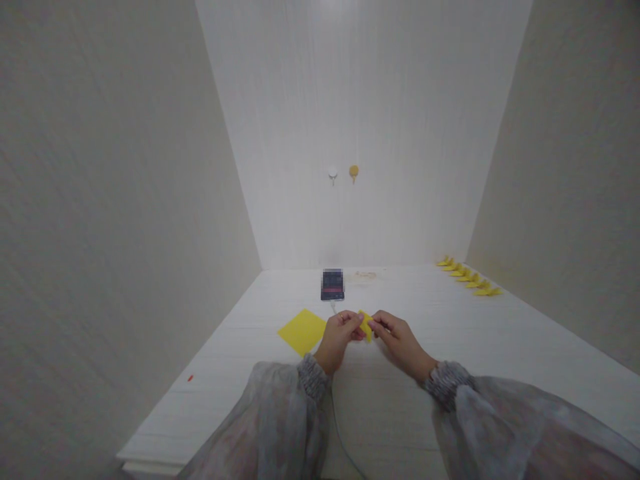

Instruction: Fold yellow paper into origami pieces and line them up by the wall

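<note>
Between my two hands is a small folded piece of yellow paper [366, 325], held just above the white table. My left hand [342, 335] pinches its left side with thumb and fingers. On the right side, my right hand [397, 337] has its thumb and fingertips closed on the same paper. A flat yellow square sheet [303, 331] lies on the table to the left, its right corner partly behind my left hand. The exact folds of the held paper are too small to make out.
A row of several folded yellow paper pieces [467, 277] runs along the right back edge. At the back, a phone [333, 285] has a cable [338, 427] passing under my left arm. A small red object [191, 378] lies near the left edge. Walls enclose three sides.
</note>
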Available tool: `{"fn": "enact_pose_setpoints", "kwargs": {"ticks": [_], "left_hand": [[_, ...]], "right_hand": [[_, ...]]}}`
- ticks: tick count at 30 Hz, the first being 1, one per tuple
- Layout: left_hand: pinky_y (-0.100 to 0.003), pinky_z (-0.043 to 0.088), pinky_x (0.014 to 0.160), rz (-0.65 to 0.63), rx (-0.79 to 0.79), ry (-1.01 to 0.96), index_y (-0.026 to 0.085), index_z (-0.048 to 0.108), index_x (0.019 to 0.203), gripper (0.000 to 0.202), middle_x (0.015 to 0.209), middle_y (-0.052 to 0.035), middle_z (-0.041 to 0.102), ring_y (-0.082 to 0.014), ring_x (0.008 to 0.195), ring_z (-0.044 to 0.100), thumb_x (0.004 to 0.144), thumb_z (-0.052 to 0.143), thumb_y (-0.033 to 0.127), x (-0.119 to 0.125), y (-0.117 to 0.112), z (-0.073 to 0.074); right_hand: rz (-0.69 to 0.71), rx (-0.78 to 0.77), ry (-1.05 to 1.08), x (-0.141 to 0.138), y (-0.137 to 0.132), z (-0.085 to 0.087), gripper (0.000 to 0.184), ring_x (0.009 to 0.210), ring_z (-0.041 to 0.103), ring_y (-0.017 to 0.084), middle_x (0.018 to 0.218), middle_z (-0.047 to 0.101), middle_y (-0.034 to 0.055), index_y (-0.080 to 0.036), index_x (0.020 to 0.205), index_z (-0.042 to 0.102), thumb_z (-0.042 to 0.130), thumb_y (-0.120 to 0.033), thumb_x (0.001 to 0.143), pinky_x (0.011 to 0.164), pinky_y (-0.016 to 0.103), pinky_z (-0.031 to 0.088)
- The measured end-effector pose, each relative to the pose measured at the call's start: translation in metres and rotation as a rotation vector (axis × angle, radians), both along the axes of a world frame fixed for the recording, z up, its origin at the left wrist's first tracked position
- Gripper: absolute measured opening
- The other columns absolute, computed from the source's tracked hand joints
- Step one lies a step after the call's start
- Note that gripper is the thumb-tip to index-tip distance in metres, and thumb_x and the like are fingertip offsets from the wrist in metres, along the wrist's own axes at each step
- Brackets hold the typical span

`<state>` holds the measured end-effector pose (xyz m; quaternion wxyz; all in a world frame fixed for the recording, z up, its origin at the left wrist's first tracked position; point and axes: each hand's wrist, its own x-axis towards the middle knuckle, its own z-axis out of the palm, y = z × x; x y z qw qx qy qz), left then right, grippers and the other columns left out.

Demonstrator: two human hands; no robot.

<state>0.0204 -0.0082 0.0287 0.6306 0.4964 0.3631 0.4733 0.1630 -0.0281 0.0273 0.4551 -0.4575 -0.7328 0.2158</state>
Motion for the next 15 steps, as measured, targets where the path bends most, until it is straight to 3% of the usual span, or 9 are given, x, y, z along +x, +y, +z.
{"fn": "enact_pose_setpoints", "kwargs": {"ticks": [8,12,15], "left_hand": [[-0.019,0.039,0.053,-0.074,-0.093,-0.116,0.011,0.053,0.065,0.011,0.066,-0.0014,0.057,-0.0052,0.051,0.05,0.057,0.059,0.015,0.0025,-0.0043,0.0013],[-0.018,0.037,0.049,0.002,-0.08,-0.049,0.012,0.052,0.076,0.027,0.059,0.0012,0.056,-0.0059,0.047,0.05,0.054,0.065,0.018,0.0027,-0.002,-0.0021],[-0.019,0.036,0.049,0.069,-0.037,-0.045,0.014,0.049,0.083,0.041,0.054,0.0028,0.055,-0.0076,0.047,0.05,0.05,0.07,0.023,0.0014,-0.0003,-0.0025]], "right_hand": [[-0.009,-0.001,0.034,0.0012,0.0034,-0.0073,0.02,0.058,0.049,0.012,0.062,0.052,-0.0005,-0.018,0.071,0.051,0.04,-0.032,0.081,0.054,0.023,0.04],[-0.072,0.083,0.026,0.0016,0.0015,-0.0041,0.017,0.061,0.052,0.013,0.07,0.055,0.0019,-0.018,0.088,0.049,0.04,-0.03,0.081,0.053,0.024,0.042],[-0.087,0.22,-0.082,0.0015,-0.0009,0.0017,0.016,0.065,0.052,0.014,0.075,0.055,0.0038,-0.018,0.085,0.052,0.041,-0.029,0.081,0.058,0.025,0.043]]}}
